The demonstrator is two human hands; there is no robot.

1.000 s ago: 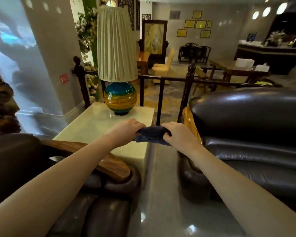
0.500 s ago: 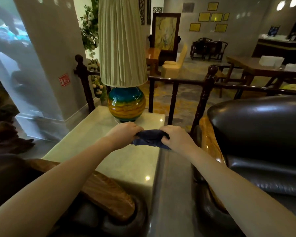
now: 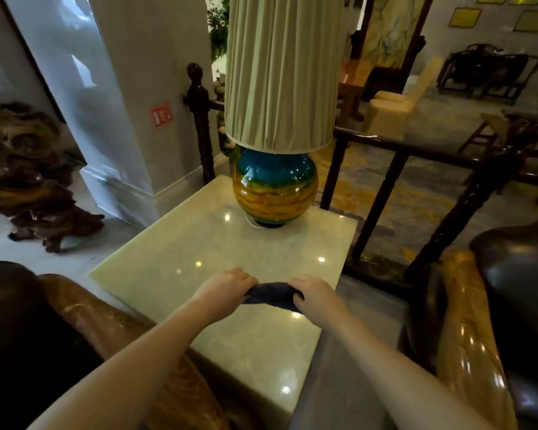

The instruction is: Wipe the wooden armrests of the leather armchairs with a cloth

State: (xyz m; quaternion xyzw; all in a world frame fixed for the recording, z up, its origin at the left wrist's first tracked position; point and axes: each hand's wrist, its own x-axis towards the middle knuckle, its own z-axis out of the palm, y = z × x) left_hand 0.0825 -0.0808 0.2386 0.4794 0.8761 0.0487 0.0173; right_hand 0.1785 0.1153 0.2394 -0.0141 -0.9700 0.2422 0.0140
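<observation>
**Cloth held over worktop, neither armrest touched**

Above the near half of the pale stone worktop (image 3: 180,274), both hands hold the dark blue cloth (image 3: 272,297) bunched between them. Left hand (image 3: 227,288): fingers curled shut on the cloth's left end. Right hand (image 3: 316,294): fingers curled shut on the right end, knuckles up. Whether the cloth touches the stone or hangs just clear of it cannot be told.

Outward from the hands:
- 12 o'clock: lamp (image 3: 275,187), glazed blue-and-yellow base, pleated shade, standing at the far side of the worktop, its thin cord trailing at the base.
- 8 o'clock: left armrest (image 3: 106,324), carved wood, running under the left forearm.
- 4 o'clock: right armrest (image 3: 469,336), glossy wood, apart from the right forearm, dark leather cushion beyond it.
- 1–2 o'clock: dark railing (image 3: 382,197) behind the worktop.

Judgement: cloth is being gathered or refolded; wiping of either armrest not yet begun here.

Risks:
- A loose wad wipes patchily and misses the carved grooves.
- A forward swing of either elbow or hand could strike the lamp; the tall shade makes it likely top-heavy.
- The cord could snag on a trailing cloth corner.
</observation>
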